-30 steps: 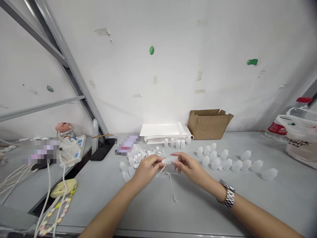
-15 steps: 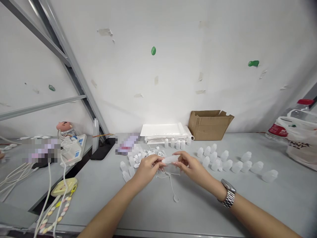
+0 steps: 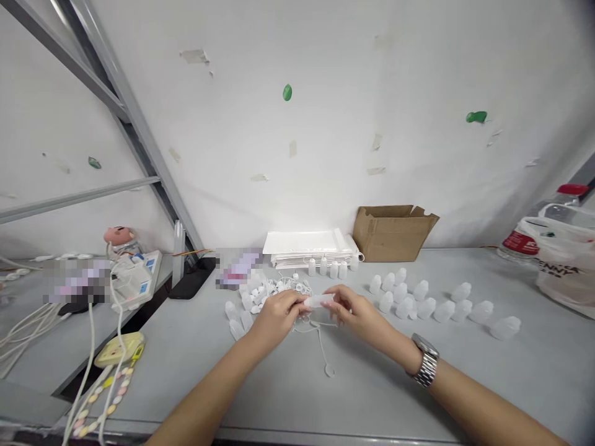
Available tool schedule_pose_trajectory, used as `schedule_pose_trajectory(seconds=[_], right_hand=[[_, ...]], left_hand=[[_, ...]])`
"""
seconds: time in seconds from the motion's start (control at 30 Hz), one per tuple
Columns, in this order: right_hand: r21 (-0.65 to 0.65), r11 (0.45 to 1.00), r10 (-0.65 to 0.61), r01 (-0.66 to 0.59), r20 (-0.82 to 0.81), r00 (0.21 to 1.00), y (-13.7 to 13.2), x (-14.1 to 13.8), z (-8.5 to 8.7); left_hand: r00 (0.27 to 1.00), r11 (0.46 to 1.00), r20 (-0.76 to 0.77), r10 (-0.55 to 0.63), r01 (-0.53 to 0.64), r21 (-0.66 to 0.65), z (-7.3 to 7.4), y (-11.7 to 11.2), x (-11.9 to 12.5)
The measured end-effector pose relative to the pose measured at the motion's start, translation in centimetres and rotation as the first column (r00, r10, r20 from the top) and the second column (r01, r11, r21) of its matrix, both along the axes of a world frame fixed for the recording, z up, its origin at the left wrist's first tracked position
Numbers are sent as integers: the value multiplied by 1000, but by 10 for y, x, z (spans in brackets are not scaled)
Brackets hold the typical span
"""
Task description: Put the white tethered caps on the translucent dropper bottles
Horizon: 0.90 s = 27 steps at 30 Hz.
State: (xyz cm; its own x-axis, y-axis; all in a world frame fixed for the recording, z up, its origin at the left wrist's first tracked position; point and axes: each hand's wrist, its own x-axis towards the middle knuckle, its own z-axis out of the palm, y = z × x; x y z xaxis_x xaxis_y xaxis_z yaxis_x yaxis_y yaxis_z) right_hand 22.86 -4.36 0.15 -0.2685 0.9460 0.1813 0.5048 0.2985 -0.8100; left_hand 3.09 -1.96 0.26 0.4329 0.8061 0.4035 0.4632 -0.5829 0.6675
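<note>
Plastic bottle point(image 3: 320, 301) was held sideways above the grey table point(image 3: 186, 365) in the head view, at lower centre of the frame, between both hands. The left hand point(image 3: 276, 319) was closed around one end, its fingers hiding exactly what they gripped; the right hand point(image 3: 357, 316) pinched the other end with its fingertips. A thin white cord point(image 3: 322, 352) hung down to a loop on the table. Smooth plastic could have slipped from that light pinch, and the cord could have snagged the tangled caps point(image 3: 279, 286) at left or toppled the standing bottles point(image 3: 404, 306) at right.
</note>
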Motion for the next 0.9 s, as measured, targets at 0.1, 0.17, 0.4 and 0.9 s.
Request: schedule_pose_trajectory(seconds=[0.1,0.17,0.4,0.9], right_hand=[[163,985,52,-58,40,998,-3,3,5],[168,984,62,-66,30,998,-5,3,7],[-182,983,-3,-36,-209,978,-5,-6,6],[-331,942,-230,49,-533,814,5,-1,9]], left_hand=[[999,993,44,-17,22,-114,3,-2,1],[999,997,15,-30,31,-68,3,-2,2],[980,834,-196,-17,122,538,-10,-1,-3],[924,789,355,142,110,-604,12,4,2]])
